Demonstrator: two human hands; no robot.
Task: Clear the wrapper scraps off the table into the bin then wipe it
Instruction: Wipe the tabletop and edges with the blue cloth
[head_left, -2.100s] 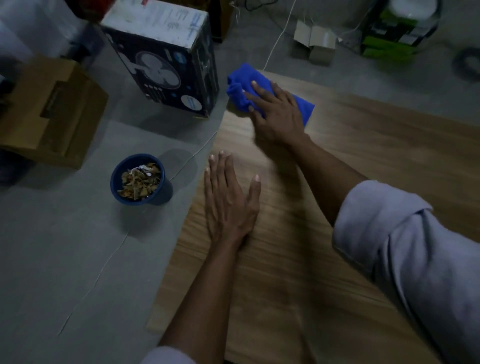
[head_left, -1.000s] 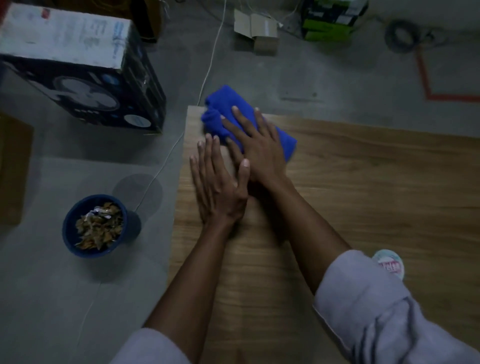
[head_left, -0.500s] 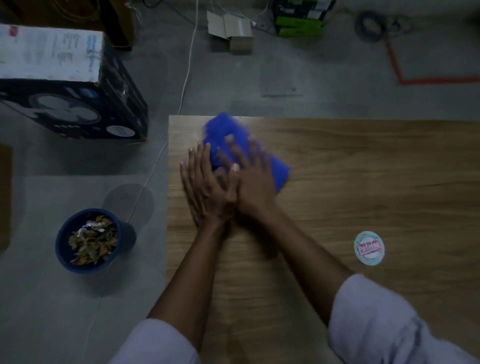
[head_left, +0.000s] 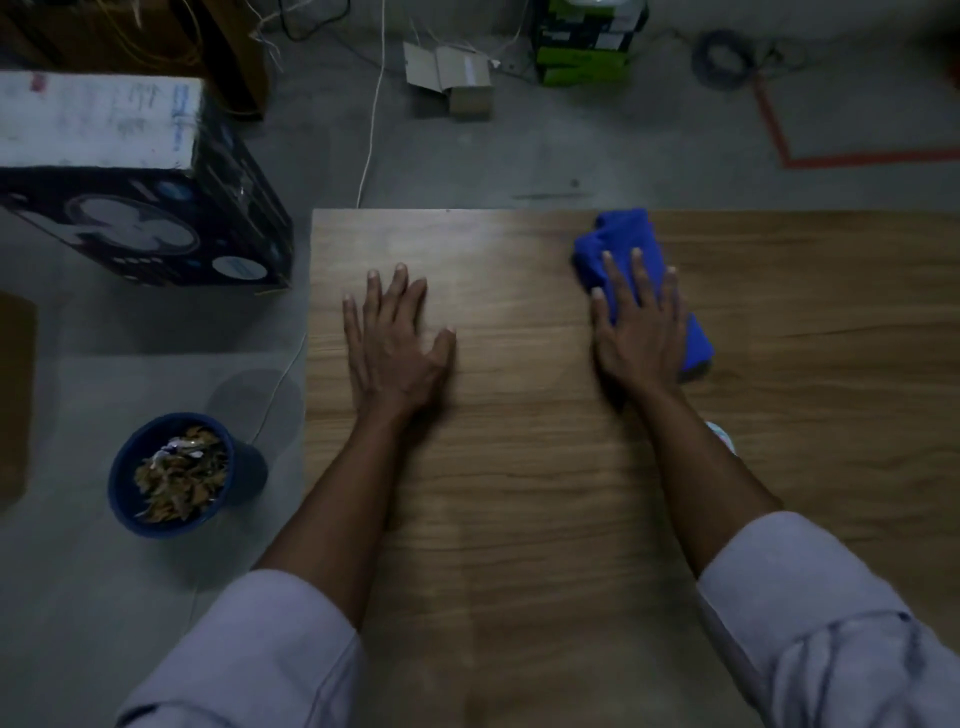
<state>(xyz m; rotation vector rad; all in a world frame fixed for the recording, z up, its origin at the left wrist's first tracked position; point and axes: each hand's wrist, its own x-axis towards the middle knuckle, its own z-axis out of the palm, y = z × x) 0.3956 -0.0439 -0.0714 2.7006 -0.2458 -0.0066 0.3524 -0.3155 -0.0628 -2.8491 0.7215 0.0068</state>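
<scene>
The blue cloth (head_left: 621, 236) lies near the table's (head_left: 519, 493) far edge, pressed flat under the open right hand (head_left: 639, 332). The left hand (head_left: 397, 343) rests flat and empty, fingers spread, near the left edge. On the floor beside the table stands the bin (head_left: 130, 512), full of scraps (head_left: 179, 475).

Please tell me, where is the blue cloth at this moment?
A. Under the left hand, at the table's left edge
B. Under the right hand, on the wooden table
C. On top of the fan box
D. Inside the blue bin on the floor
B. The right hand lies flat on the blue cloth, pressing it on the wooden table, while the left hand rests on bare wood.
</scene>
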